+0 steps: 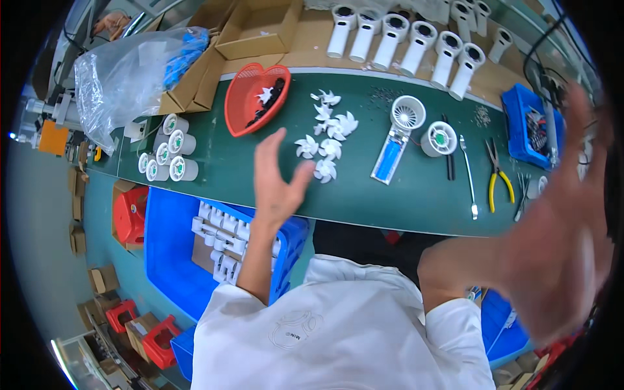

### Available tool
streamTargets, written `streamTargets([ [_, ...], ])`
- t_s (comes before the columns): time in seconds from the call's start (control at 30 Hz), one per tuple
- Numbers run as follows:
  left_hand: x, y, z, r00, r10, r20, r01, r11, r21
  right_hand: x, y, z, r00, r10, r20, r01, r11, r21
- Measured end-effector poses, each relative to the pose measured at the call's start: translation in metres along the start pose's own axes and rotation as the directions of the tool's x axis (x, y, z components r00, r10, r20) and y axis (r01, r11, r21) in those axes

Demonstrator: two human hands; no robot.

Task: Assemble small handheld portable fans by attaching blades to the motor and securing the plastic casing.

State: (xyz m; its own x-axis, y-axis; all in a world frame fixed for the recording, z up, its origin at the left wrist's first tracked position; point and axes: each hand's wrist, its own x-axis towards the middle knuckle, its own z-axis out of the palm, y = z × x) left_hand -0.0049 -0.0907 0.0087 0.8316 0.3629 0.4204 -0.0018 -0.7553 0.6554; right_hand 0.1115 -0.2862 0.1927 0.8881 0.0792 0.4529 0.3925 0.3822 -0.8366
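Note:
My left hand hovers over the green work mat, thumb and fingers apart, with nothing in it. Just right of it lie several white fan blades. My right hand is raised at the right, large and blurred; its fingers look stretched and apart, and I see nothing held. It covers part of the mat's right end. Between the hands lies a white handheld fan body with a blue battery showing in its handle. Beside it stands a round white motor housing with a green centre.
A red heart-shaped basket holds black parts. White cylindrical housings stand at left. Finished-looking fans line the back. Yellow-handled pliers, a metal tool and a blue parts bin are at right. A blue crate sits below.

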Motion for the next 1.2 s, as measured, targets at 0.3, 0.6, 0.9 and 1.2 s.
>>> streamTargets([
  [0.3, -0.004, 0.01, 0.062, 0.982, 0.11, 0.154, -0.145, 0.959, 0.242, -0.089, -0.039, -0.139, 0.997, 0.055, -0.054, -0.039, 0.963, 0.267],
  [0.6, 0.001, -0.007, 0.063, 0.973, 0.218, 0.074, -0.23, 0.942, 0.246, -0.137, -0.02, -0.223, 0.971, 0.217, -0.102, -0.138, 0.855, 0.499],
  [0.9, 0.001, -0.011, 0.072, 0.962, 0.265, 0.067, -0.273, 0.947, 0.169, -0.156, -0.017, -0.172, 0.968, 0.175, -0.178, -0.043, 0.82, 0.57],
  [1.2, 0.0, -0.005, 0.066, 0.975, 0.21, 0.069, -0.219, 0.96, 0.173, -0.174, 0.116, -0.154, 0.988, 0.103, 0.118, 0.01, 0.709, -0.705],
])
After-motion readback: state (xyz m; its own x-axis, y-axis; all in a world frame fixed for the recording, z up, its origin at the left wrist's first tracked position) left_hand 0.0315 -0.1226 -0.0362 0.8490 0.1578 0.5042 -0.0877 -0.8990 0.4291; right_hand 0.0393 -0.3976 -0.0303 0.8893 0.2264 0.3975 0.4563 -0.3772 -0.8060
